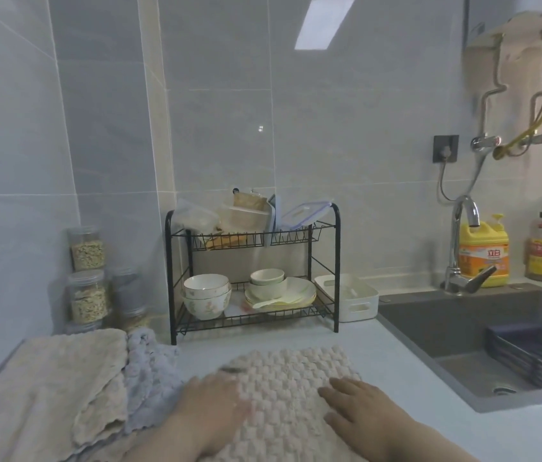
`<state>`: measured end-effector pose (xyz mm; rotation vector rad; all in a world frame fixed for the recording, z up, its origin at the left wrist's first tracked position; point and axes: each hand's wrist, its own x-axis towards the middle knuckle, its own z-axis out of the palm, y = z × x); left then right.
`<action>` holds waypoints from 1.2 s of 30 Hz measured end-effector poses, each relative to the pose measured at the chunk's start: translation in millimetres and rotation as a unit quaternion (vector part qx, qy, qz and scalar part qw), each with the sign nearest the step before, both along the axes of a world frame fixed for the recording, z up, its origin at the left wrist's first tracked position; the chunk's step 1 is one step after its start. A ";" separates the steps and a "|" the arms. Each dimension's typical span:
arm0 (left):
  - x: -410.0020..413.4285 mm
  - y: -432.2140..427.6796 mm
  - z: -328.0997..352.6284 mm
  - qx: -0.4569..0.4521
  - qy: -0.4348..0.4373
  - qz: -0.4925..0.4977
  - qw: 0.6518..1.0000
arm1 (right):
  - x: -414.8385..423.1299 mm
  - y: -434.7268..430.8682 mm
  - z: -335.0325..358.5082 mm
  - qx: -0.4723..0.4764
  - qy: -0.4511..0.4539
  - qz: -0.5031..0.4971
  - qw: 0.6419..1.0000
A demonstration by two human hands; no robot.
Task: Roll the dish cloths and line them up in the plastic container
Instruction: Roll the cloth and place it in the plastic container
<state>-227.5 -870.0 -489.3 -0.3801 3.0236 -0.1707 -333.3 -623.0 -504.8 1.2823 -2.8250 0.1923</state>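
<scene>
Your countertop (413, 405) carries one spread waffle cloth (289, 388), stacked cloths (63, 388) left, jars (88, 295), dish rack (253, 317), white container (358, 308).

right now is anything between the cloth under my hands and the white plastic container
Nothing visible: bare countertop runs from the beige waffle cloth to the white plastic container. The black dish rack stands just left of that path, the sink right.

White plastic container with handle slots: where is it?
Head view, right of centre: white plastic container sits on the pale counter between the black wire rack and the grey sink.
</scene>
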 end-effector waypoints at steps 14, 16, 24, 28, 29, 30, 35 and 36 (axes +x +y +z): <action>-47.5 -6.9 -28.2 0.098 -0.006 -0.046 0.994 | -38.0 -13.0 -4.2 0.040 -0.061 -0.022 0.997; -50.1 -6.8 -27.7 0.106 -0.001 -0.040 0.994 | -62.2 -25.1 5.3 -0.058 -0.096 -0.041 0.993; -95.3 -39.9 -27.3 0.128 0.162 0.055 0.977 | -128.1 -55.1 -16.2 -0.096 -0.030 -0.158 0.982; -114.7 -64.0 -38.8 0.202 0.173 0.103 0.958 | -134.2 -58.9 -16.9 -0.093 -0.055 -0.167 0.980; -117.3 -68.1 -42.7 0.244 0.200 0.113 0.942 | -136.4 -58.1 -16.8 -0.105 -0.067 -0.172 0.977; -119.1 -71.7 -45.0 0.276 0.224 0.119 0.927 | -137.6 -57.5 -15.9 -0.127 -0.086 -0.179 0.972; -119.3 -73.5 -43.8 0.289 0.265 0.115 0.913 | -131.1 -49.7 -8.4 -0.266 -0.166 -0.169 0.934; -116.4 -70.8 -40.1 0.288 0.282 0.113 0.908 | -128.7 -47.6 -6.4 -0.285 -0.180 -0.168 0.926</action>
